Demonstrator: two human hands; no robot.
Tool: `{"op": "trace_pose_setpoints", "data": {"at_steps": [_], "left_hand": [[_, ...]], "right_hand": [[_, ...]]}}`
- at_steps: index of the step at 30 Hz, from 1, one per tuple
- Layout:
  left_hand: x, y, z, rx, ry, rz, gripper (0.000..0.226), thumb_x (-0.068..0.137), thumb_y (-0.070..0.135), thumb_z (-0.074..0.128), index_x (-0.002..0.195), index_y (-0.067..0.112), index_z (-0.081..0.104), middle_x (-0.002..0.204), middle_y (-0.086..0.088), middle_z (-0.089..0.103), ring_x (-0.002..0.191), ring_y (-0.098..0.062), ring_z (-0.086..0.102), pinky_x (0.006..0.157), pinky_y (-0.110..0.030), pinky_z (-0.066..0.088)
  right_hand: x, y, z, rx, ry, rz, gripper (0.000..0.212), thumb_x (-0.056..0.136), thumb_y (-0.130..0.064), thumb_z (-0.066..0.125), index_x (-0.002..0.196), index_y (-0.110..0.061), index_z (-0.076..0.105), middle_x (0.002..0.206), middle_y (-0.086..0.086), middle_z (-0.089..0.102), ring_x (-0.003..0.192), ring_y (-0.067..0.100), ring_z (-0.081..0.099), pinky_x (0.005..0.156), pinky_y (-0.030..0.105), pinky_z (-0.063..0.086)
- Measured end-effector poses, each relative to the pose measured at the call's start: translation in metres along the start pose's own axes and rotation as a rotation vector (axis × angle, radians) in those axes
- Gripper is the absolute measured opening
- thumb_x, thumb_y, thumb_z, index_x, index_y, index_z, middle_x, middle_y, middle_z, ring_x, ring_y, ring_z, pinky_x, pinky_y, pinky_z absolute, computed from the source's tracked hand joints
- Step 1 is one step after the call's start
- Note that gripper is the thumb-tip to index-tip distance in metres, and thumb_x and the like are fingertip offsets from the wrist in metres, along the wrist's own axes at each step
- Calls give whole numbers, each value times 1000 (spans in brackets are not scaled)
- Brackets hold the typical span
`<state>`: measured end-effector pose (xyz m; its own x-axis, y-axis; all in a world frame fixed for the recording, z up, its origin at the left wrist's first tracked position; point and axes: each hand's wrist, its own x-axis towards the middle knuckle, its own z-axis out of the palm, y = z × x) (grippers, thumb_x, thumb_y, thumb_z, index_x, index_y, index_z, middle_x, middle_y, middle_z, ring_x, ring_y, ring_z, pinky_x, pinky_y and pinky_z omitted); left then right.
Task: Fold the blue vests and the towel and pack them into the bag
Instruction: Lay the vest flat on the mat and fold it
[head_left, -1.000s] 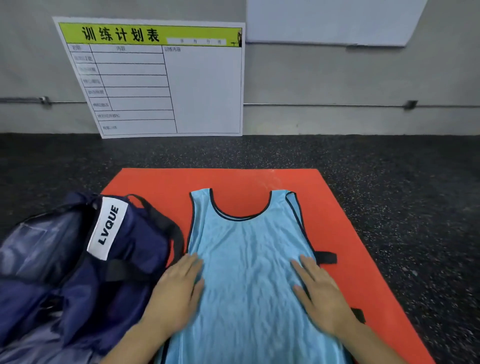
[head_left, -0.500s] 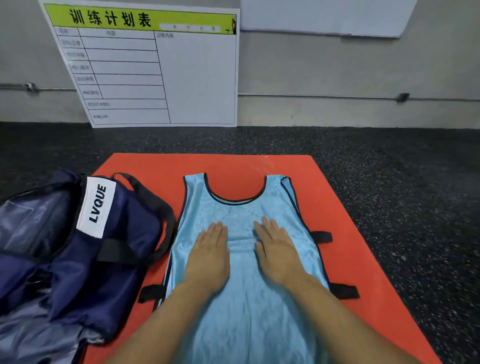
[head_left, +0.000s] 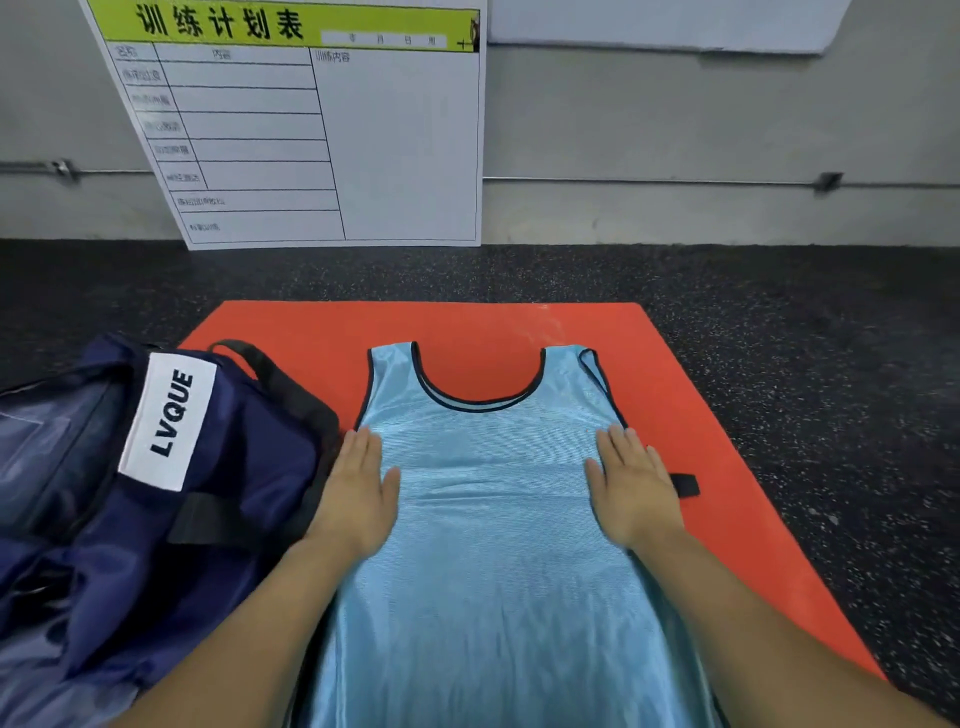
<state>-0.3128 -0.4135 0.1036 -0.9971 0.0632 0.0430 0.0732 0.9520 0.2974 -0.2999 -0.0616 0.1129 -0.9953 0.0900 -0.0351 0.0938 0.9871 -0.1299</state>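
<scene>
Dark speckled flooring (head_left: 779, 322) is stretching back to a grey wall, and an orange mat (head_left: 467, 327) is lying on it beneath both hands. On the mat a light blue vest (head_left: 488, 519) is lying spread flat, neck hole pointing away from the person. Left hand (head_left: 358, 493) is resting palm down on the vest's left edge, fingers straight and together, gripping nothing. Right hand (head_left: 636, 493) is resting flat on the vest's right edge in the same way, fingers extended, holding nothing. Between the two hands the fabric is lying smooth. Just outside the right hand a black strap tab (head_left: 684, 484) is sticking out onto the mat. Just beside the left hand a navy bag (head_left: 156, 519) is lying open, partly on the mat, showing a white label (head_left: 169, 421) reading LVQUE. Beyond the hands, a white schedule board (head_left: 322, 124) with a green header is leaning against the wall.
</scene>
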Motion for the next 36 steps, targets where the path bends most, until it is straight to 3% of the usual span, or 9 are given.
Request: {"op": "trace_pose_setpoints", "data": {"at_steps": [4, 8, 10, 13, 15, 19, 25, 32, 36], "left_hand": [[-43, 30, 3, 79, 105, 73, 64, 101, 36, 26, 144, -6, 47, 152, -23, 45, 146, -35, 37, 122, -43, 13], [-94, 84, 26, 61, 52, 293, 57, 100, 30, 32, 142, -3, 53, 152, -18, 46, 143, -33, 44, 115, -49, 26], [-102, 76, 24, 69, 82, 267, 60, 100, 36, 34, 144, -1, 52, 155, -15, 44, 143, -31, 44, 116, -46, 24], [-107, 28, 13, 100, 87, 139, 68, 99, 46, 32, 148, 2, 46, 157, -14, 42, 147, -28, 38, 121, -40, 19], [-112, 0, 3, 137, 52, 113, 72, 100, 50, 24, 152, 4, 41, 162, -12, 34, 152, -25, 29, 122, -40, 21], [-124, 11, -10, 171, 102, 71, 66, 98, 45, 29, 143, 3, 52, 156, -18, 42, 147, -34, 36, 118, -48, 26], [-159, 58, 12, 135, 92, 120, 64, 101, 47, 27, 151, 11, 45, 160, -7, 39, 149, -30, 34, 120, -47, 16], [-143, 13, 2, 136, 59, -29, 80, 97, 58, 21, 148, 2, 47, 157, -24, 38, 146, -39, 35, 121, -47, 24], [-119, 22, -12, 80, 28, -75, 84, 92, 62, 13, 158, 13, 33, 164, -24, 20, 147, -41, 29, 122, -49, 24]], "right_hand": [[-28, -27, -8, -15, 100, -41, 65, 104, -40, 11, 155, -6, 33, 164, 14, 30, 155, 31, 21, 126, 40, 9], [-81, -108, 23, 79, 10, -349, 57, 99, -36, 34, 142, -7, 58, 149, 14, 53, 139, 32, 51, 113, 43, 23], [-92, -104, 22, 72, 16, -332, 59, 101, -41, 29, 147, -13, 54, 155, 9, 47, 144, 27, 45, 116, 42, 20], [-91, -52, 13, 24, 24, -175, 68, 103, -51, 7, 164, -22, 16, 171, -1, 4, 158, 18, 2, 127, 37, -5], [-95, -14, 10, 17, 20, -88, 67, 104, -51, 4, 164, -24, 6, 171, -4, -5, 157, 14, -10, 125, 35, -11], [-114, 5, -7, 26, 12, -18, 88, 88, -60, -14, 164, -21, 7, 172, -1, -3, 157, 16, -10, 126, 37, -9], [-170, -76, 17, 48, 19, -395, 64, 105, -64, 22, 158, -31, 34, 167, 1, 27, 155, 23, 22, 119, 46, 12], [-143, 8, 5, 48, 59, -13, 80, 92, -67, -6, 163, -33, 7, 171, -3, -4, 157, 16, -10, 127, 38, -7], [-121, 7, -12, 75, 92, -3, 63, 105, -59, 19, 162, -34, 16, 172, 3, 2, 158, 21, -6, 127, 40, -5]]}}
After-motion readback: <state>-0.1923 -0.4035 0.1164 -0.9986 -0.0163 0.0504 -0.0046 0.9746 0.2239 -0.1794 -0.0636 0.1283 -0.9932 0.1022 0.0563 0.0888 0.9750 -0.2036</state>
